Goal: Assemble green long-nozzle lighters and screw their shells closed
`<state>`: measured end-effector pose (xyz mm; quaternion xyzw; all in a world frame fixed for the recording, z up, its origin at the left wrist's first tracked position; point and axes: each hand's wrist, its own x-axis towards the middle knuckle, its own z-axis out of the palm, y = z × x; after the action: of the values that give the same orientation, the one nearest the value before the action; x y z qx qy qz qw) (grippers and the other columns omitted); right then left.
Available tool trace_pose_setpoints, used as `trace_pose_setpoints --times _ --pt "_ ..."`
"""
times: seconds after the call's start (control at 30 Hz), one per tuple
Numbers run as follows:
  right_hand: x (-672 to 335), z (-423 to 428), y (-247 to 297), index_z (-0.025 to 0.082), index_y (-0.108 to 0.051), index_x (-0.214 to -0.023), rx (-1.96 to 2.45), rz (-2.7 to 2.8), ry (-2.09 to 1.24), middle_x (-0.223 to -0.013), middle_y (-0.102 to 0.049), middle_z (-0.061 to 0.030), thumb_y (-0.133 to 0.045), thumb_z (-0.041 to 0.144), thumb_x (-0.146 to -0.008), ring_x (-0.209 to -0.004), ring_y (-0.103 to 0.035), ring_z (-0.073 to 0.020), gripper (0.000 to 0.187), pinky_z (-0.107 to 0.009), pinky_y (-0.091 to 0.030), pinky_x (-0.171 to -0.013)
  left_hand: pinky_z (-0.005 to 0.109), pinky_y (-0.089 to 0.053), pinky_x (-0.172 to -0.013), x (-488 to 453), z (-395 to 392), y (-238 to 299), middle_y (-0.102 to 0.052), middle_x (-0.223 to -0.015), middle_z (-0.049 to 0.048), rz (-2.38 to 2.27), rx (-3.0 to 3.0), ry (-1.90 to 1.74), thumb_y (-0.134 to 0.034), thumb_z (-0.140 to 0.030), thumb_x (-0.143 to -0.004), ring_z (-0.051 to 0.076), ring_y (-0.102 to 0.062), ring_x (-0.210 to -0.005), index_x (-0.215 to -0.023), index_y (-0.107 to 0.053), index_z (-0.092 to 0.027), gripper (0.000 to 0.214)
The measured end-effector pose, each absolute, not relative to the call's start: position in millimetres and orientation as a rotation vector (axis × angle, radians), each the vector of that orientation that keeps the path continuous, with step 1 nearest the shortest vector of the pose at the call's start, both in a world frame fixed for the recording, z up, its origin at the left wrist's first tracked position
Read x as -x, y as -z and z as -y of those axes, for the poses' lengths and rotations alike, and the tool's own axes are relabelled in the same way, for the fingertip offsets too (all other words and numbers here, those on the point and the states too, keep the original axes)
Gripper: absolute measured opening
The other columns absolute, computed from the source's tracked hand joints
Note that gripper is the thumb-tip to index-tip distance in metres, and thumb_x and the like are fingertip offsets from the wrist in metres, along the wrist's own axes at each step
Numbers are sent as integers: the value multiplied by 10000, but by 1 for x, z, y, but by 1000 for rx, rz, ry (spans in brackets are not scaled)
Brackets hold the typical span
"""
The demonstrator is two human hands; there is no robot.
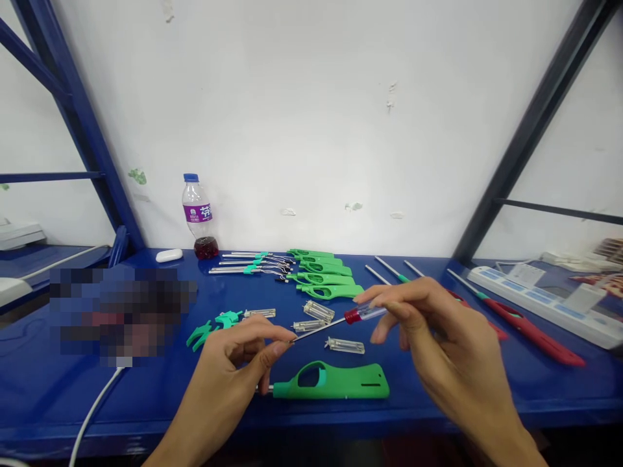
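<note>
My right hand (pixel 452 350) grips the clear, red-collared handle of a screwdriver (pixel 357 314), its thin shaft pointing left. At the shaft's end, my left hand (pixel 238 357) pinches thumb and index finger together. A tiny dark bit shows at these fingertips; whether it is a screw or just the tip, I cannot tell. Below both hands lies a green gas lighter (pixel 350 381) with a teal trigger, its metal tube partly hidden behind my left fingers. Between the hands and beyond lie several clear fuel tanks (pixel 345 346). Teal triggers (pixel 228 319) sit left of them.
Green lighter shells (pixel 324 279) and metal tubes with wires (pixel 243 268) lie at the back. Red lighters (pixel 530 331) and a white power strip (pixel 545 305) are on the right. A drink bottle (pixel 197 214) and white case (pixel 169 255) stand back left; a white cable (pixel 92 415) runs nearby.
</note>
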<state>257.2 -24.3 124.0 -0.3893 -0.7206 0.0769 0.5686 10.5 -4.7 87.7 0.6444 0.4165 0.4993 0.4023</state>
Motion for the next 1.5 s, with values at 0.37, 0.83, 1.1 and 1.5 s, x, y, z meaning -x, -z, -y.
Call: trace_pose_setpoints --times 0.37,0.83,1.1,1.5 --pt "-246 29 -124 299 -749 -966 942 1546 -66 -913 -801 25 -617 284 -1058 -649 -724 -126 161 -261 -541 -590 202 -459 -460 -14 9 -84 -647 -688 -21 -1002 -1560 -1281 -789 -356 -874 63 -523 -404 -869 -859 -248 129" --pt "-229 34 -131 306 -740 -1102 1050 1533 -80 -875 -781 47 -660 302 -1026 -680 -734 -110 110 -186 -558 -557 223 -507 -471 -17 10 -83 -767 -678 2 -1138 -1650 -1208 -804 -391 -852 131 -622 -454 -1002 -865 -249 215" --pt "-242 43 -141 353 -705 -1169 995 1689 -254 -1049 -767 62 -647 245 -1032 -851 -725 -109 184 -175 -579 -689 251 -589 -676 -47 9 -73 -805 -823 -46 -1047 -1986 -1281 -757 -267 -887 159 -720 -667 -1123 -814 -333 252" --pt "-289 55 -153 332 -740 -1097 1328 1964 -183 -1018 -809 61 -639 246 -1036 -862 -759 -164 146 -250 -539 -701 311 -543 -799 -123 -2 -50 -802 -946 -7 -869 -2207 -1077 -680 -69 -922 212 -736 -880 -967 -771 -250 207"
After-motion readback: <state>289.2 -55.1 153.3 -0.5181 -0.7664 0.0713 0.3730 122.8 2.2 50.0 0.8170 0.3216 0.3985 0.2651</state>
